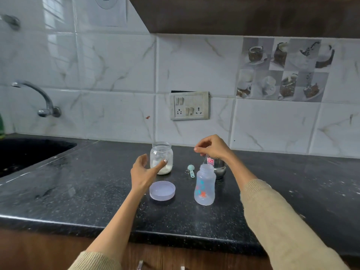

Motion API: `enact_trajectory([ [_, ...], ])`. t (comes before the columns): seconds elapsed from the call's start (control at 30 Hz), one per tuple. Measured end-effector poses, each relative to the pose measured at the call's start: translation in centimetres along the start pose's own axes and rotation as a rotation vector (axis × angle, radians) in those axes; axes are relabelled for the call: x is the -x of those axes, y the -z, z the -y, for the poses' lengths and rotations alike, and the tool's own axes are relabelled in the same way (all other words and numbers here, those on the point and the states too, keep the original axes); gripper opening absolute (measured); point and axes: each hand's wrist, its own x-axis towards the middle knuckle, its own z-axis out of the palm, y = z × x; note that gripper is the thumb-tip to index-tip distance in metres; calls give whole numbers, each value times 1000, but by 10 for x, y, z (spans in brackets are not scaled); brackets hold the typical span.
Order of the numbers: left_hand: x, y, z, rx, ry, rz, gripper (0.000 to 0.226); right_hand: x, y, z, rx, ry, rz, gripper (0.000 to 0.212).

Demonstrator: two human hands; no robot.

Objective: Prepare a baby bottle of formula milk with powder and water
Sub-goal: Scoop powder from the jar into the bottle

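Note:
An open baby bottle (204, 189), clear with blue and orange prints, stands upright on the black counter (97, 191). Just above and behind its mouth, my right hand (212, 148) pinches a clear cap with a pink sticker (209, 161). A glass jar (161, 158) with white powder at the bottom stands open to the left. My left hand (145, 173) hovers beside the jar, fingers spread and holding nothing, one fingertip in front of the glass. The jar's lilac lid (162, 190) lies upside down in front of it. A teal scoop (191, 171) lies between jar and bottle.
A steel cup (221, 169) stands behind the bottle, partly hidden by my right wrist. A black sink (29, 151) with a wall tap (39, 98) is at the left. A switch and socket panel (189, 105) sits on the tiled wall.

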Motion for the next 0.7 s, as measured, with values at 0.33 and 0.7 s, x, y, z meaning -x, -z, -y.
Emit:
enact_trajectory([
  [0.33,-49,-11,19,-120,55,73,107,-58,-38,3,447,-278,629,22],
  [0.7,-74,-20,33,-176,131,162,115,-65,-54,-13,617,-346,801,39],
])
